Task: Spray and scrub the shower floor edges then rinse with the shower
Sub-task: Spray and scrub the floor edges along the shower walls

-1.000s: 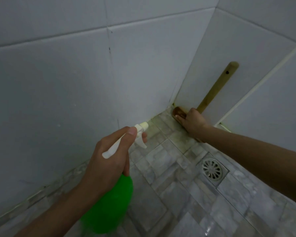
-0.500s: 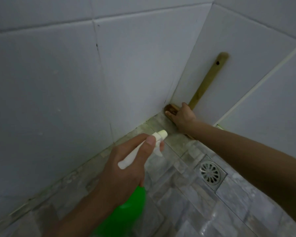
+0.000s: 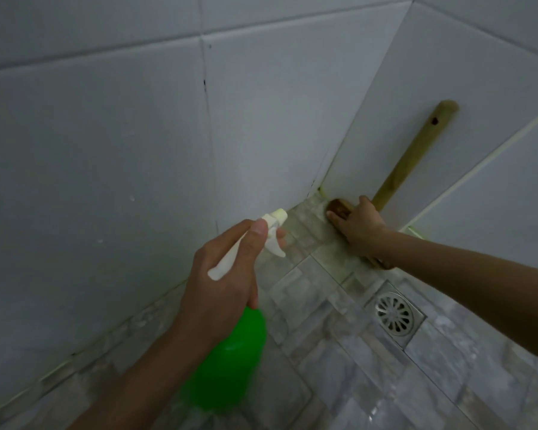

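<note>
You seemed mid-scrub: right hand (image 3: 359,231) clasped the wooden brush (image 3: 339,207) in the shower floor's (image 3: 339,352) far corner, left hand (image 3: 221,283) gripped the spray bottle (image 3: 230,361); next needed strokes along the edge.

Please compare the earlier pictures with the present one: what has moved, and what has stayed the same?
The brush slid slightly out of the corner along the right wall, under the right hand. The spray bottle shifted a little, but the camera moved too, so its direction is unclear. Nothing was taken or released: the left hand keeps its finger on the trigger, the right hand keeps holding the brush head.
</note>
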Demonstrator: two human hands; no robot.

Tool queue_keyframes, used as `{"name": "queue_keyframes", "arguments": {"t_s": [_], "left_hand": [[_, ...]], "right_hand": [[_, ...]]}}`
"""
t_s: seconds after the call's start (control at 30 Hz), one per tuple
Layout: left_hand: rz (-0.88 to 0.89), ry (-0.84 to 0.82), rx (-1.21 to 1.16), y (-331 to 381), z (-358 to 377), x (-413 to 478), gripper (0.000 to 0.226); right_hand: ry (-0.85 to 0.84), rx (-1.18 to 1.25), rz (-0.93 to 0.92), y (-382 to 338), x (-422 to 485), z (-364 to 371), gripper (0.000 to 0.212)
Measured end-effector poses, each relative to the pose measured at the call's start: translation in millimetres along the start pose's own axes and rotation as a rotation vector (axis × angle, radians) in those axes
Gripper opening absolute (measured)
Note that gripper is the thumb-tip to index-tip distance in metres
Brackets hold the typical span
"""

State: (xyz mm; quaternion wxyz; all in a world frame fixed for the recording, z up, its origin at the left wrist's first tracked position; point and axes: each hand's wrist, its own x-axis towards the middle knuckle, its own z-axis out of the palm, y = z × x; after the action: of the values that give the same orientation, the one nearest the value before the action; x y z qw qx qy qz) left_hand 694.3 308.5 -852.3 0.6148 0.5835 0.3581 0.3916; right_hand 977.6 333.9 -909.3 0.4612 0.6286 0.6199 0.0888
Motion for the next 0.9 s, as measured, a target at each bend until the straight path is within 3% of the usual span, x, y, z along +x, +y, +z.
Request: {"name": "queue_keyframes", "arguments": {"t_s": [0.13,0.4,0.5,0.6,0.7,0.77,0.9], "left_hand": [[-0.01,0.022,-0.033,-1.9,-0.2,2.4,0.047],[-0.007,0.044,-0.034,4.7,-1.9,3.0,0.048],[0.002,0.037,-0.006,4.7,-3.1,2.3,0.049],[-0.005,0.013,0.034,1.8,0.3,-0.2,0.053],[0.01,0.026,0.0,5.2,-0.6,-2.5,0.048],[-0.004,0.047,-0.018,8.1,-3.5,-2.0,0.046],[-0.001,0.055,-0.036,12.8,-2.1,1.4,0.048]], "right_hand": [[0.013,-0.098,0.037,-4.3,28.5,-11.6,0.065],[-0.077,0.043,0.076,-2.0,-25.3,24.7,0.068],[-0.082,0.042,0.101,-3.7,1.6,5.2,0.067],[-0.084,0.304,0.091,-6.0,38.2,-15.5,0.094],[-0.055,0.087,0.09,-5.1,14.2,-1.5,0.069],[-0.099,0.15,0.085,-3.0,-17.3,5.5,0.069],[-0.028,0.134,0.116,-6.8,2.4,-1.4,0.069]]}}
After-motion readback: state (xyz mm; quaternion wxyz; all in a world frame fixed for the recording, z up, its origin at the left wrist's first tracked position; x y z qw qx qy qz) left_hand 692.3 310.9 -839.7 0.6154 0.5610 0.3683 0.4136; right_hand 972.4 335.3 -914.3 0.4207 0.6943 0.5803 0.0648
